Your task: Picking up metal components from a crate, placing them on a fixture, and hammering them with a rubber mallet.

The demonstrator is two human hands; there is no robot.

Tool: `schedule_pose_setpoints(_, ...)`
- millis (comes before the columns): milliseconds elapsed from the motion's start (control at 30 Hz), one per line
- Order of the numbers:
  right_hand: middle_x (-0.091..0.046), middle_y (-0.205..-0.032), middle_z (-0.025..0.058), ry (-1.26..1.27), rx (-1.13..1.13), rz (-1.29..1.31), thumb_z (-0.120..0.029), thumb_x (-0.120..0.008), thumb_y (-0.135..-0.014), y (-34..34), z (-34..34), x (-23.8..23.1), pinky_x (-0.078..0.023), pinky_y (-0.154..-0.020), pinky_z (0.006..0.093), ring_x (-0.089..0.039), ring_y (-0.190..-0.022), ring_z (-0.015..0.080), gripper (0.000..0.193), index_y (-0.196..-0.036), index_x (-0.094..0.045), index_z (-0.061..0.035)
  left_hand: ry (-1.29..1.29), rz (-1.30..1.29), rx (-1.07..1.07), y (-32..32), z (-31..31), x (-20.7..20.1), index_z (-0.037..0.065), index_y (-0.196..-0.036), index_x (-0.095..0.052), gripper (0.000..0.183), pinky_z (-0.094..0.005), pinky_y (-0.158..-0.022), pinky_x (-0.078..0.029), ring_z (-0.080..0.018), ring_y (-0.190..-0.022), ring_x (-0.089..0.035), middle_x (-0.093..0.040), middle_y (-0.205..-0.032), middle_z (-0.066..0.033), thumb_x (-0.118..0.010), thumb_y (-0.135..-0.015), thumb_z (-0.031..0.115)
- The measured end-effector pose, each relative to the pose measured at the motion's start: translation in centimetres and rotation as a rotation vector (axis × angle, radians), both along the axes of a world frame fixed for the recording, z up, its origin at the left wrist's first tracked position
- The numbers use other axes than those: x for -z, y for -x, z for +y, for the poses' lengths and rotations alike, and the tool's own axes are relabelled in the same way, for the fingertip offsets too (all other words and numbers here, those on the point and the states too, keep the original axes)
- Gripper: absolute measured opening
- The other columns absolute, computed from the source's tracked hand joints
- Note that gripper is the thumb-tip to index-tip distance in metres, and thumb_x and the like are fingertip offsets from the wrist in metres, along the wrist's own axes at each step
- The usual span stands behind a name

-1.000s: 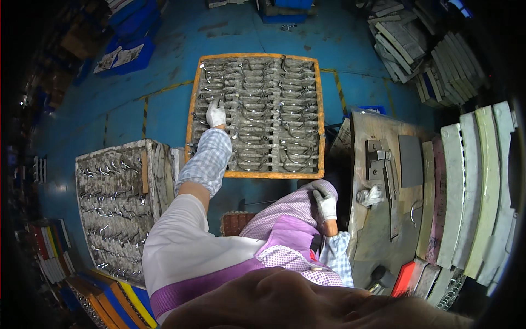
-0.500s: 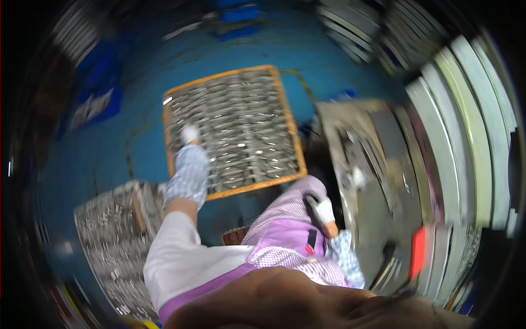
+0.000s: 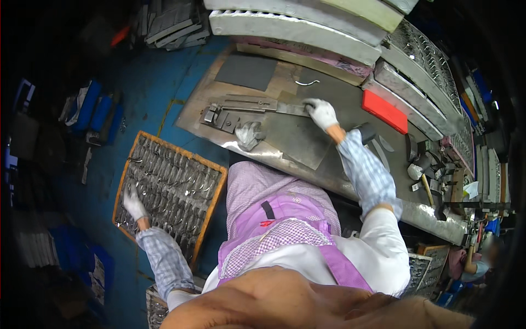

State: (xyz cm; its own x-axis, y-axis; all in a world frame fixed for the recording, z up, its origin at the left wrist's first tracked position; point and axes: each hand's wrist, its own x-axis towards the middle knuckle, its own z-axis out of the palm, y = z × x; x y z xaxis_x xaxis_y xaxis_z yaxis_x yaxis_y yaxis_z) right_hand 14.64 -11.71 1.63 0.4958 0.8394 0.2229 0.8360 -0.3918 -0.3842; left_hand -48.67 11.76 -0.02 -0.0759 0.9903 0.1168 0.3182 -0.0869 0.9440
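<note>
While the left hand (image 3: 134,204) lay over the tray (image 3: 183,152), the right hand (image 3: 322,113) curled at the bar's (image 3: 290,108) end on the tabletop (image 3: 196,104); whether either pinched anything, I couldn't tell.

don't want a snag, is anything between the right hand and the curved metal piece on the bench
Nothing visible: only bare bench top separates the right hand from the curved metal piece. The crumpled white wad lies left of both.
</note>
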Motion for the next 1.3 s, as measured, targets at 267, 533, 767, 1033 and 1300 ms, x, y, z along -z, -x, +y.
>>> schedule_pose_setpoints(267, -0.067, -0.104, 0.0161, 0.151, 0.071, -0.114, -0.008, -0.051, -0.085, -9.2, 7.5, 4.5, -0.054, -0.082, 0.0440, -0.066, -0.096, 0.0339, 0.026, -0.102, -0.069, -0.0143, 0.224, -0.010, 0.654, -33.3, -5.1, -13.3, -0.002, -0.116, -0.062, 0.035, -0.0198, -0.051, -0.043, -0.0054, -0.058, -0.050, -0.061, -0.079, -0.0016, -0.061, -0.093, 0.024)
schedule_pose_setpoints(533, -0.070, -0.095, 0.0159, 0.360, 0.043, -0.199, -0.006, -0.058, -0.078, -11.7, -3.6, 1.3, -0.055, -0.078, 0.0416, -0.069, -0.090, 0.0319, 0.021, -0.091, -0.074, -0.0104, -0.002, 0.478, 0.975, -58.8, -2.9, -7.5, -0.001, -0.098, -0.070, 0.034, -0.0422, -0.075, -0.053, -0.0355, -0.086, -0.068, -0.069, -0.092, -0.0215, -0.062, -0.089, 0.031)
schedule_pose_setpoints(767, -0.067, -0.091, 0.0142, 0.040, 0.133, -0.012, -0.018, -0.060, -0.084, -7.9, -11.3, 0.9, -0.053, -0.075, 0.0415, -0.066, -0.085, 0.0306, 0.019, -0.100, -0.070, -0.0150, 0.054, 0.865, 0.891, -70.4, -5.4, -1.0, 0.000, -0.094, -0.072, 0.043, -0.0432, -0.079, -0.053, -0.0366, -0.091, -0.068, -0.070, -0.095, -0.0226, -0.065, -0.085, 0.042)
schedule_pose_setpoints(1033, -0.068, -0.097, 0.0111, -0.346, 0.168, 0.071, -0.017, -0.064, -0.083, -6.9, -12.5, -0.8, -0.051, -0.078, 0.0402, -0.064, -0.090, 0.0300, 0.018, -0.099, -0.069, -0.0121, 0.086, 0.306, 0.880, -65.7, -7.9, -0.5, 0.002, -0.138, -0.046, 0.066, -0.0385, -0.082, -0.052, -0.0339, -0.095, -0.066, -0.063, -0.117, -0.0220, -0.063, -0.088, 0.042)
schedule_pose_setpoints(1300, -0.064, -0.112, 0.0153, -0.352, 0.664, 0.162, -0.023, -0.063, -0.090, -1.2, -22.0, 0.1, -0.046, -0.088, 0.0423, -0.060, -0.100, 0.0329, 0.032, -0.117, -0.063, -0.0052, -0.373, 0.795, 1.109, -57.4, -5.9, -2.9, 0.011, -0.113, -0.068, 0.032, -0.0384, -0.086, -0.051, -0.0321, -0.099, -0.064, -0.067, -0.109, -0.0137, -0.068, -0.084, 0.024)
